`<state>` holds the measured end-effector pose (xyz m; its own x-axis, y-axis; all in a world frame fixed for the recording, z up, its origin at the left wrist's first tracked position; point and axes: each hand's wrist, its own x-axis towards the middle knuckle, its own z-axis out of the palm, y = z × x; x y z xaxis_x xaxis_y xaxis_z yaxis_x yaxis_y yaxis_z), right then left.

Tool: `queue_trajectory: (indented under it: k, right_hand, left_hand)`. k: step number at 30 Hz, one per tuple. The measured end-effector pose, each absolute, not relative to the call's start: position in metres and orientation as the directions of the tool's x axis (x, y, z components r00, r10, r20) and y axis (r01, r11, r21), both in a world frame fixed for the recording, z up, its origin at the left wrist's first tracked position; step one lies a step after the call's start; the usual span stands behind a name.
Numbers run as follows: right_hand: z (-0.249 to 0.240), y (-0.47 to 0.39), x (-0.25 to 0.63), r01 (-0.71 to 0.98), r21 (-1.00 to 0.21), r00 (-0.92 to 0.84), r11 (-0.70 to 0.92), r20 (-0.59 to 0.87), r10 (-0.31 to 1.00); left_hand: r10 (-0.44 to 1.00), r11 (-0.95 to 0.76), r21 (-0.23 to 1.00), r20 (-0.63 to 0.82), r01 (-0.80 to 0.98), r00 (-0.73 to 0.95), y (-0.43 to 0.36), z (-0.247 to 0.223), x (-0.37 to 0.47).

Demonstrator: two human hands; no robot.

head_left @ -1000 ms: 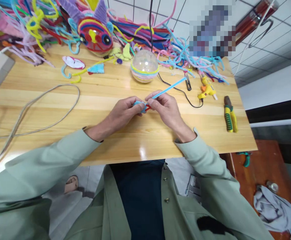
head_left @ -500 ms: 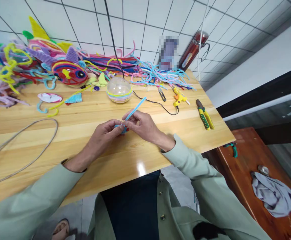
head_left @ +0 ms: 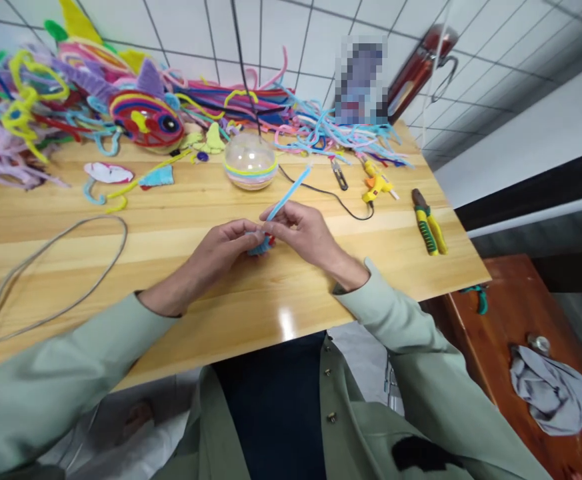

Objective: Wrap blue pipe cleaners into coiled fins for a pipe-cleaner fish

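Note:
Between my hands is a small blue and red fuzzy piece (head_left: 259,248), partly hidden by fingers. My left hand (head_left: 225,248) pinches it from the left. The fingers of my right hand (head_left: 303,233) are closed on a light blue pipe cleaner (head_left: 291,191), which sticks up and to the right; its lower end is hidden at the piece. A clear ball (head_left: 251,162) with yellow, blue and pink bands rests on the table just beyond my hands.
Pipe cleaners (head_left: 321,130) and a decorated fish (head_left: 145,123) line the wall. Right of the ball are a yellow glue gun (head_left: 378,185), small snips (head_left: 339,175) and pliers (head_left: 428,223). A grey cable (head_left: 65,303) loops at left; a red flask (head_left: 421,70) stands behind.
The whole view has shifted, so the table things appear further right and higher. My hands keep their grip, and slightly more of the blue fuzzy piece shows below my fingers.

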<state>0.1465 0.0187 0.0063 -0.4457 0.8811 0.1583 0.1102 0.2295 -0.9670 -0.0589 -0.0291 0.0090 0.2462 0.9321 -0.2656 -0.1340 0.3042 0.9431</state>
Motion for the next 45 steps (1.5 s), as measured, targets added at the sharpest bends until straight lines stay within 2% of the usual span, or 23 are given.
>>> queue_trajectory:
  k: [10,22,34,45]
  right_hand:
    - [0.01,0.02,0.148,0.079,-0.984,-0.477,0.159,0.103,0.873]
    - [0.011,0.019,0.147,0.073,-0.989,-0.465,0.132,0.084,0.882]
    - [0.008,0.02,0.148,0.12,-0.975,-0.464,0.186,0.111,0.879]
    - [0.009,0.018,0.149,0.104,-0.968,-0.466,0.226,0.153,0.871]
  left_hand:
    - [0.931,0.313,0.923,-0.252,-0.223,0.265,-0.032,0.006,-0.059]
    - [0.934,0.3,0.933,-0.246,-0.196,0.258,-0.031,0.002,-0.059]
    - [0.912,0.337,0.917,-0.262,-0.213,0.315,-0.031,-0.003,-0.059]
    - [0.922,0.335,0.924,-0.28,-0.187,0.266,-0.033,0.007,-0.056]
